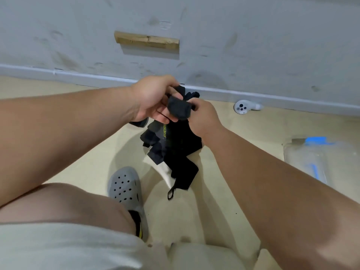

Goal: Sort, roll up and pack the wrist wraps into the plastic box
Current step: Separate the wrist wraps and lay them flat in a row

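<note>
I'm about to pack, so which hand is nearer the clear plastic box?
Right. The right hand is left of the plastic box, gripping a black wrap; the left hand grips it farther left.

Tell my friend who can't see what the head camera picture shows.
A person's left hand and right hand grip a partly rolled black wrist wrap, with more black wraps bunched beneath it. A clear plastic box lies on the beige floor to the right, a grey clog below, a white controller by the wall.
</note>
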